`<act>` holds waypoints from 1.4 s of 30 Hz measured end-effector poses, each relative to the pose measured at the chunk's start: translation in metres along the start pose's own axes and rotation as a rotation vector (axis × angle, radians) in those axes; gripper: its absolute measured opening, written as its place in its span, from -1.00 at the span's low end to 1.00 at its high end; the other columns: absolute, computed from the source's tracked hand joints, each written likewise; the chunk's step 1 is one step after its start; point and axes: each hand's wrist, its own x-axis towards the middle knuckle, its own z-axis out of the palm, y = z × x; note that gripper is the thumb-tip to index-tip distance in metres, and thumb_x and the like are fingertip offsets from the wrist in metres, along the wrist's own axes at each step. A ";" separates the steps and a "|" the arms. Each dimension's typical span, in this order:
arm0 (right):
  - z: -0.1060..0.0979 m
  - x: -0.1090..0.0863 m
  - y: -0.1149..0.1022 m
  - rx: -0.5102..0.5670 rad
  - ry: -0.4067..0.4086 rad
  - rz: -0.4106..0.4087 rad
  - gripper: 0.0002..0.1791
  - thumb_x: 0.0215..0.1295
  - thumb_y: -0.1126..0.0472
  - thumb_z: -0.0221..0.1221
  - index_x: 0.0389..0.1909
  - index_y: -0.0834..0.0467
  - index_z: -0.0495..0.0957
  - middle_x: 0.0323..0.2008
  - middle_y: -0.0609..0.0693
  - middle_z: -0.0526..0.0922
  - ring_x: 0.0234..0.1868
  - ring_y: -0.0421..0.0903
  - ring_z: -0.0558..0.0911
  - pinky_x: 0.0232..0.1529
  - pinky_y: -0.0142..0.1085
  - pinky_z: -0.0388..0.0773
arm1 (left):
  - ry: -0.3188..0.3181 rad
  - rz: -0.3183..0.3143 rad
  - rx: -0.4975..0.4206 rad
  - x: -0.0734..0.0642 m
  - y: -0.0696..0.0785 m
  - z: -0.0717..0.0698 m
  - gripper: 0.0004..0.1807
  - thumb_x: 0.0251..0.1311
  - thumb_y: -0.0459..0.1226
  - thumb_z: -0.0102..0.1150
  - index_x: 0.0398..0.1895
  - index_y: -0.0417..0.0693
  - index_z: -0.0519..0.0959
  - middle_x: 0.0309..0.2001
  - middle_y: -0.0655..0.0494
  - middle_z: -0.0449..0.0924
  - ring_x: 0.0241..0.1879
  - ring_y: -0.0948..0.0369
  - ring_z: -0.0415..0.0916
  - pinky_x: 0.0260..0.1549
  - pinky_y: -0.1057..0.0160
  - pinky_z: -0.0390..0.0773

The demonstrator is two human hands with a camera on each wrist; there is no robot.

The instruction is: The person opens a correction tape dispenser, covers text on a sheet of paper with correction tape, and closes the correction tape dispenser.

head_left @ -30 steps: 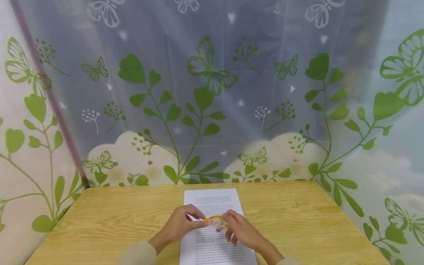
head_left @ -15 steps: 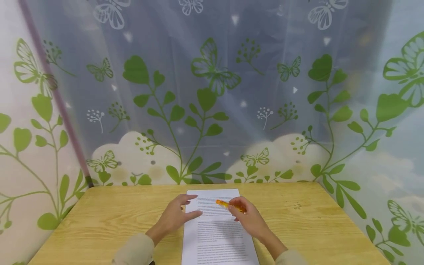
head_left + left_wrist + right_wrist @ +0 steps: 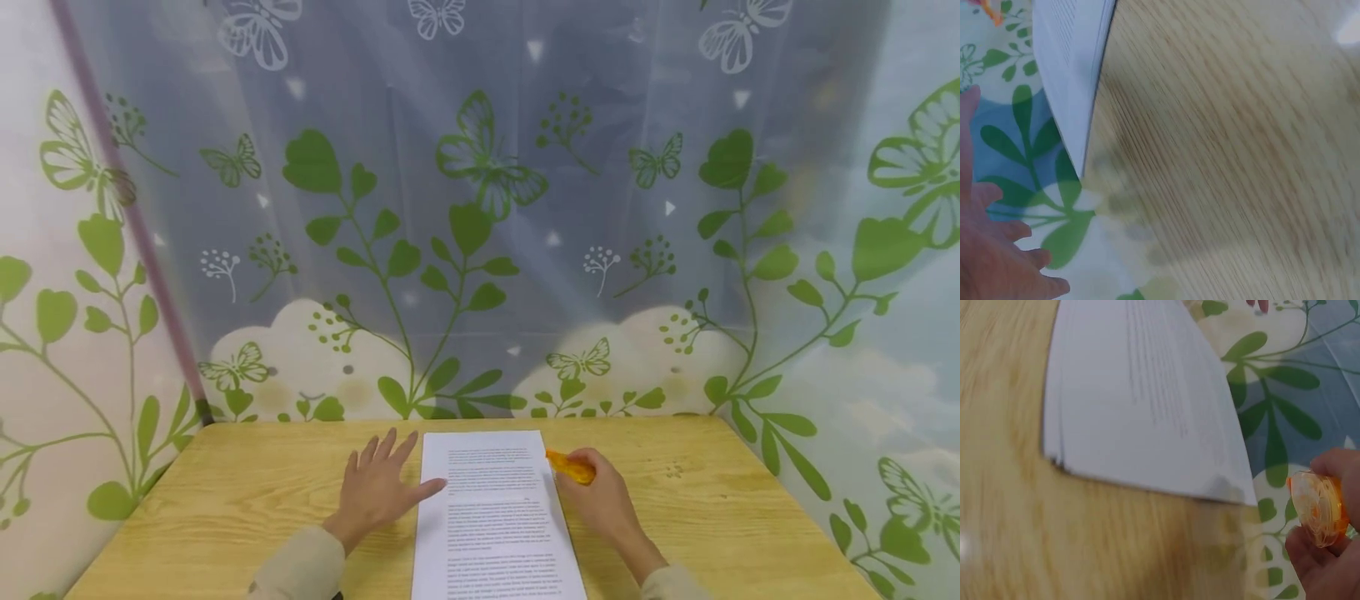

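Observation:
My right hand grips an orange, see-through correction tape just off the right edge of a stack of printed paper. In the right wrist view, the clear and orange case of the correction tape shows round parts inside, held between thumb and fingers. My left hand has its fingers spread at the left side of the stack, and its thumb reaches over the paper's left margin. Whether that thumb touches the sheet I cannot tell. Nothing is in the left hand.
The paper lies lengthwise on a wood-grain table, near its middle. Behind the table's far edge hangs a curtain printed with green leaves and butterflies. More printed cloth closes in both sides.
Both hands were at the correction tape above the paper, the left at its orange tip. The left let go, moved left and spread its fingers; the right carried the tape right, off the sheet.

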 end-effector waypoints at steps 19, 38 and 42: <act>-0.010 -0.003 0.036 -0.352 0.069 0.045 -0.58 0.14 0.02 0.32 -0.03 0.15 0.55 -0.03 0.13 0.62 -0.10 0.12 0.44 -0.23 -0.01 0.47 | -0.126 -0.037 0.104 0.000 -0.026 -0.003 0.03 0.03 0.48 -0.13 0.47 0.08 0.15 0.46 -0.25 -0.08 0.40 -0.29 -0.20 0.22 -0.35 -0.36; -0.017 0.002 0.029 -0.481 0.024 -0.105 -0.41 0.34 -0.21 0.06 0.10 0.20 0.47 0.19 0.28 0.40 0.13 0.30 0.34 0.04 0.15 0.35 | -0.059 0.006 0.185 -0.002 -0.024 0.000 0.00 0.03 0.47 -0.11 0.43 0.07 0.23 0.43 -0.20 0.05 0.35 -0.32 -0.05 0.21 -0.39 -0.20; -0.034 0.016 0.022 -0.565 -0.020 -0.186 -0.25 0.36 -0.30 -0.07 0.30 0.20 0.34 0.32 0.35 0.25 0.27 0.35 0.24 0.21 0.20 0.17 | -0.014 0.017 0.186 0.000 -0.024 -0.001 -0.02 0.04 0.46 -0.10 0.41 0.06 0.27 0.41 -0.18 0.12 0.29 -0.35 0.06 0.17 -0.40 -0.05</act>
